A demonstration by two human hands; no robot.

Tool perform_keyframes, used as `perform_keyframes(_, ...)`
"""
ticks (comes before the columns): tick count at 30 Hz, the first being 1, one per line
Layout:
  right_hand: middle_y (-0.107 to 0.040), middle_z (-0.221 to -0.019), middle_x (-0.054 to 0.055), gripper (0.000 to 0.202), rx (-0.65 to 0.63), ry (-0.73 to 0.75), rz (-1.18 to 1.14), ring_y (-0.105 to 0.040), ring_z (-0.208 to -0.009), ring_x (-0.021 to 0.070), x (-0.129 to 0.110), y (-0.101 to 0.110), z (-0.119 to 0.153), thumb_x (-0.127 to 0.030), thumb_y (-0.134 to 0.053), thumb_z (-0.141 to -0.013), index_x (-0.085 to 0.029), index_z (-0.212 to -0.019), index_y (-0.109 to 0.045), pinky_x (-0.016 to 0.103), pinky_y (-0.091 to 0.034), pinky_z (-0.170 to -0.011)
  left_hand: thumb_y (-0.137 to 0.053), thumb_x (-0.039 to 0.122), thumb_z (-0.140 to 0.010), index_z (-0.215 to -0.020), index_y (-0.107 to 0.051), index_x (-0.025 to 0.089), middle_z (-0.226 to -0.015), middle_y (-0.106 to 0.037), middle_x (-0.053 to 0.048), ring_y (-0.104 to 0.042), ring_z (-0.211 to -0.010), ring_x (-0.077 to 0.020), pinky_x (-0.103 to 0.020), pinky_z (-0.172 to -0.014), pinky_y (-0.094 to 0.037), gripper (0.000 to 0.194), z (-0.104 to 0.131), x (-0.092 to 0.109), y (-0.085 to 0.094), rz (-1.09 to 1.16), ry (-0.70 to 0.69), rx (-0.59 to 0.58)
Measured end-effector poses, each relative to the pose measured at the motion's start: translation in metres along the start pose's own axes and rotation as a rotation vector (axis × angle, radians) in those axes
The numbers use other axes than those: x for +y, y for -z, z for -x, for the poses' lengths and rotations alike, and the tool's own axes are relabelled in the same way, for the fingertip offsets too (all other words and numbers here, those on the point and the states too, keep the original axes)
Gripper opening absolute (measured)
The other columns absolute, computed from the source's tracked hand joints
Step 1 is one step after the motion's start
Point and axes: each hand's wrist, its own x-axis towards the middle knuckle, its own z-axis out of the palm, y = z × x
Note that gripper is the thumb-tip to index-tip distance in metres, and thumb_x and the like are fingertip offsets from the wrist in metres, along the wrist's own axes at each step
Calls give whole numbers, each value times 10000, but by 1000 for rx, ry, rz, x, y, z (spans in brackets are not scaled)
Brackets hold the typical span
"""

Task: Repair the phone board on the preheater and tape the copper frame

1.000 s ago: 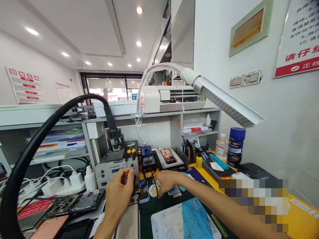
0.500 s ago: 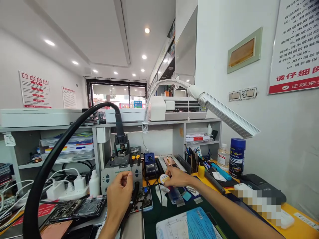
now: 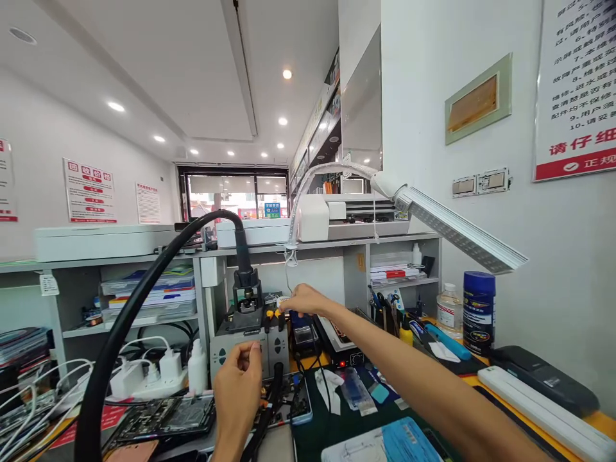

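The fingers of the right hand (image 3: 305, 299) gripped the white tin (image 3: 283, 301) at their tips, near the top of the grey station (image 3: 240, 350). The left hand (image 3: 239, 385) hovered in front of the station, its thumb and fingers nearly closed; whether they pinched anything could not be told.

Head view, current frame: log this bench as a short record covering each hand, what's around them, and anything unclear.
left hand: left hand, fingers curled together, in front of the gray station
right hand: right hand, grip closed on a small white item, near the station's yellow parts
left side: white squeeze bottle, exposed circuit board
right side: blue-capped can beside a clear bottle
overhead: lamp on a curved neck
unclear: whether the left hand holds anything
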Motion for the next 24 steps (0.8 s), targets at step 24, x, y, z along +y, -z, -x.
perform_keyframes(24,-556,-497,4,256,72,-175,-29,-503,-407,124,-11,-43,-59,-362,-710,-756,-118,-757,-631,221,-401,-395,-478,602,-812,-871,-641,230,-716,-688,-27,-634,-703,-242,-331,-638,-441,410,0,-2,0,-35,-22,-26)
